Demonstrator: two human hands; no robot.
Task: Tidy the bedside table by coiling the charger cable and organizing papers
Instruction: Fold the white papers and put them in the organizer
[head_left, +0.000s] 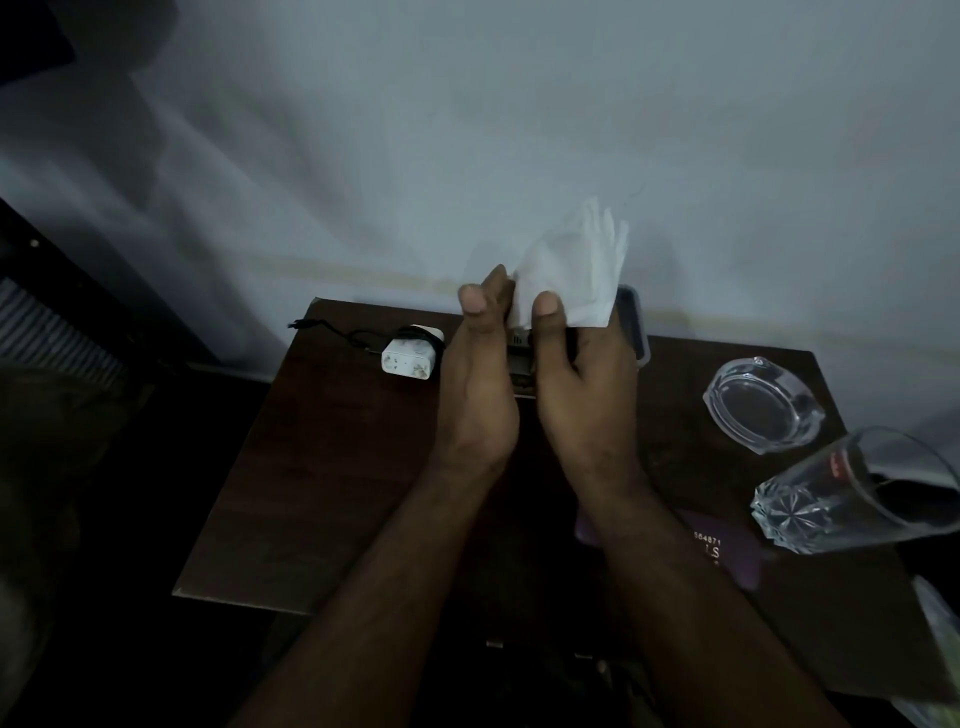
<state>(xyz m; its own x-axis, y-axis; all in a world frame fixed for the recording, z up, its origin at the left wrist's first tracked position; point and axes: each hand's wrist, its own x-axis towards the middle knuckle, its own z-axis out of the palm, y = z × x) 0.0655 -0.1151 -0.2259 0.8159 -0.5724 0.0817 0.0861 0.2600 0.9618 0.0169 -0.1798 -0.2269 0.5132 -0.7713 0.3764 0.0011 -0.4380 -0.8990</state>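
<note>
A white paper tissue (571, 270) stands up between my two hands above the back of the dark wooden bedside table (322, 478). My left hand (480, 374) pinches its left edge. My right hand (576, 374) presses its thumb on the lower front of the paper. A white charger plug (410, 356) lies at the table's back left, with its black cable (332, 330) trailing left to the table's edge. A dark flat object (636, 327) lies under my hands, mostly hidden.
A glass ashtray (763, 402) sits at the back right. A drinking glass (852, 488) lies on its side at the right edge. A purple card with printed text (727, 551) rests under my right forearm. A pale wall stands behind the table.
</note>
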